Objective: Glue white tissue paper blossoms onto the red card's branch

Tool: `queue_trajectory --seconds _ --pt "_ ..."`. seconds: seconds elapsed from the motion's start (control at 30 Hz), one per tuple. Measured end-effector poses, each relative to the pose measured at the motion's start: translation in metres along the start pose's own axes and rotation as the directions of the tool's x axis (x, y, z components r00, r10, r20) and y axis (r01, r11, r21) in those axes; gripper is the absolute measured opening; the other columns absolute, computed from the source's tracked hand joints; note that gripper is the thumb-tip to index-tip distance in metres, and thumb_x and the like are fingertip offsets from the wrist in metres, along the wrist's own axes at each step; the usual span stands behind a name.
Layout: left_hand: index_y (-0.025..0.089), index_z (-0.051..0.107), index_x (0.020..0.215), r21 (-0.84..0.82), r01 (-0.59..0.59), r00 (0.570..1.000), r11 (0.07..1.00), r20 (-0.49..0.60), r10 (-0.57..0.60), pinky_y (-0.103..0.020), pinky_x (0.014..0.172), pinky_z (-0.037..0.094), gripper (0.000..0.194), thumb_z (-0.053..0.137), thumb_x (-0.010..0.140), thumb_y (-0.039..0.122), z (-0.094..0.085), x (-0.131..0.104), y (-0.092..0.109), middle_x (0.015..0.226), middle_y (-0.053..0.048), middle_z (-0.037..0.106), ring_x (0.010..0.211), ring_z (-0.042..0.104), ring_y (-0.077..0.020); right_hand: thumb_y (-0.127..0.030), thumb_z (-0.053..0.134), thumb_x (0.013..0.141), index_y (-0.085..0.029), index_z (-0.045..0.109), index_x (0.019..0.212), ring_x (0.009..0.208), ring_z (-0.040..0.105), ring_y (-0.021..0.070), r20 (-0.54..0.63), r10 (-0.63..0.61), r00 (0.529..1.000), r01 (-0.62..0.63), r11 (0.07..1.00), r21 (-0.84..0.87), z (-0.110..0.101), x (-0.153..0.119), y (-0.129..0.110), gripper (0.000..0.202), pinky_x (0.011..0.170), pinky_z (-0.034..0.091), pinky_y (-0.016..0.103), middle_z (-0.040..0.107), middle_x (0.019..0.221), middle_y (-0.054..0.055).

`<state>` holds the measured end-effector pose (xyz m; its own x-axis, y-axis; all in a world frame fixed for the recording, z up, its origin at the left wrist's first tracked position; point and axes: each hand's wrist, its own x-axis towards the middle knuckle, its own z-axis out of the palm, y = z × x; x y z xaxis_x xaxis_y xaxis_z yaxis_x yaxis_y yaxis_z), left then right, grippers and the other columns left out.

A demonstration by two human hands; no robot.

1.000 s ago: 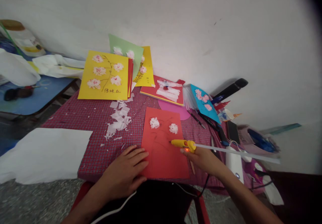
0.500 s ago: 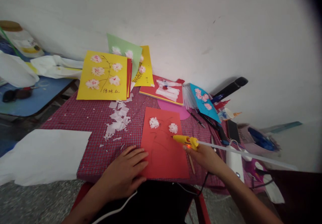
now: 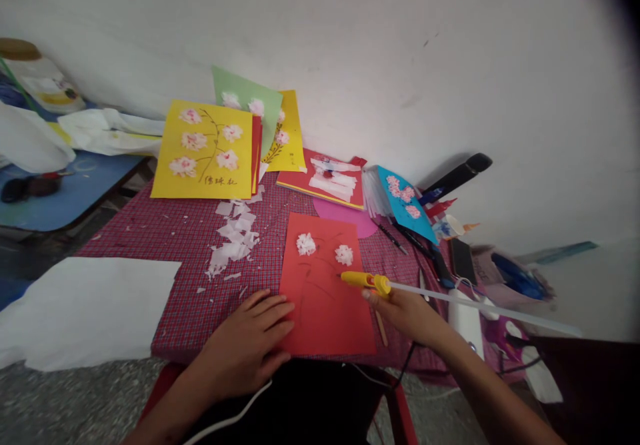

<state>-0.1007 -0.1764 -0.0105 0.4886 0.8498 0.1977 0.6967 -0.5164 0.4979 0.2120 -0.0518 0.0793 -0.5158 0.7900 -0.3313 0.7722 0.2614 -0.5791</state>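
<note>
A red sheet of paper (image 3: 327, 322) lies on the checked cloth, with thin dark branch lines drawn on it. Two white paper flowers, a left flower (image 3: 306, 244) and a right flower (image 3: 344, 254), sit on its upper half. My left hand (image 3: 255, 338) rests flat at the sheet's lower left edge, fingers outstretched. In my right hand (image 3: 407, 313) is a yellow hot glue gun (image 3: 367, 282), a long clear glue stick (image 3: 480, 305) poking out of its back. Its nozzle points left, low over the paper just below the right flower; whether it touches is unclear.
Torn white paper scraps (image 3: 235, 238) lie left of the sheet. A yellow flower card (image 3: 203, 152) leans at the back. White paper (image 3: 95, 305) covers the table's left corner. On the right are a blue card (image 3: 407, 204), pens (image 3: 393, 237) and a white power strip (image 3: 465, 322).
The glue gun's nozzle has shifted slightly left and down over the red sheet with my right hand. My left hand stays where it was.
</note>
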Motion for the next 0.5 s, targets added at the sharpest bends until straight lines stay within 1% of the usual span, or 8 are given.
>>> queue_trajectory --seconds 0.07,0.23,0.37,0.5 --pt "0.027 0.065 0.124 0.001 -0.002 1.000 1.000 -0.002 0.002 -0.051 0.122 0.029 0.034 0.067 0.091 0.037 0.0004 -0.0001 -0.0005 0.144 -0.004 0.061 0.136 0.051 -0.0274 -0.052 0.044 0.102 -0.025 0.068 0.136 0.104 0.073 0.0304 0.017 0.028 0.999 -0.028 1.000 -0.009 0.0005 -0.0001 0.0022 0.050 0.097 0.055 0.044 0.080 0.107 0.004" --pt "0.028 0.064 0.125 -0.005 -0.010 1.000 1.000 -0.014 0.010 -0.049 0.122 0.029 0.035 0.067 0.092 0.036 -0.0003 -0.0002 -0.0009 0.143 -0.004 0.061 0.136 0.051 -0.0264 -0.050 0.046 0.102 -0.025 0.065 0.139 0.105 0.071 0.0284 0.006 -0.028 1.000 0.027 0.998 0.055 0.0026 0.0014 0.0026 0.049 0.095 0.054 0.041 0.076 0.118 0.005" --pt "0.027 0.065 0.124 0.002 -0.009 1.000 1.000 -0.016 0.009 -0.050 0.122 0.029 0.034 0.066 0.092 0.037 -0.0006 0.0002 -0.0005 0.142 -0.004 0.061 0.135 0.051 -0.0270 -0.053 0.044 0.102 -0.023 0.067 0.137 0.092 0.071 0.0270 -0.018 -0.005 1.000 0.005 1.000 0.007 0.0030 0.0015 0.0030 0.052 0.087 0.056 0.040 0.078 0.105 0.005" --pt "0.027 0.065 0.124 0.002 -0.009 1.000 1.000 -0.006 0.009 -0.050 0.121 0.029 0.033 0.066 0.092 0.037 -0.0008 0.0002 -0.0007 0.142 -0.004 0.061 0.135 0.052 -0.0269 -0.053 0.042 0.103 -0.022 0.068 0.136 0.086 0.070 0.0259 -0.025 0.005 1.000 -0.005 0.999 -0.032 0.0029 0.0009 0.0049 0.052 0.085 0.055 0.039 0.077 0.098 0.006"
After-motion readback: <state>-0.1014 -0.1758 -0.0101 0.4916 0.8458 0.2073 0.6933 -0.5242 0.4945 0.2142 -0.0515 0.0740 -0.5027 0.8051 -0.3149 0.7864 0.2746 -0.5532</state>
